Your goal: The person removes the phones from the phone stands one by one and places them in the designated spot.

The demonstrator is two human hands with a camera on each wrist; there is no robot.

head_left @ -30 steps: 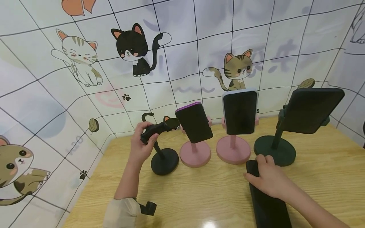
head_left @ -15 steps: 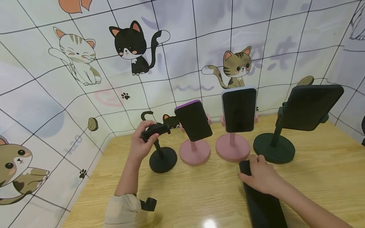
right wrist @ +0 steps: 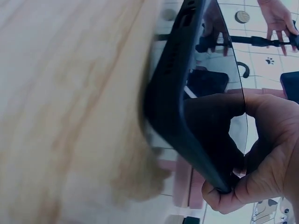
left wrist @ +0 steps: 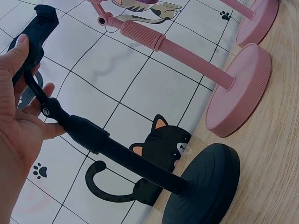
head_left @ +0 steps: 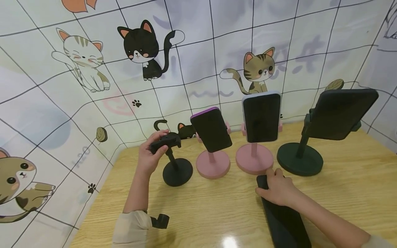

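Observation:
My left hand [head_left: 149, 155] grips the clamp [left wrist: 39, 39] at the top of a black phone stand [head_left: 177, 172], thumb on the clamp's face and other fingers behind it. The stand's round base rests on the table at the left of the row. My right hand [head_left: 279, 191] holds a black phone [head_left: 286, 227] by its edges near the far end, thumb on one side and fingers on the other. In the right wrist view the phone's glossy screen [right wrist: 217, 70] mirrors the surroundings, and its ported edge shows. The phone's near end runs out of the head view.
Right of the black stand are a pink stand [head_left: 213, 168] with a purple-edged phone [head_left: 211, 131], another pink stand [head_left: 254, 162] with a light-blue-edged phone [head_left: 262, 119], and a dark green stand [head_left: 299, 160] with a large dark phone [head_left: 341, 115]. A cat-print wall cloth [head_left: 198, 62] hangs behind.
My left hand has turned the clamp, so its free end now points more toward the camera. My right hand has moved a little left with the phone.

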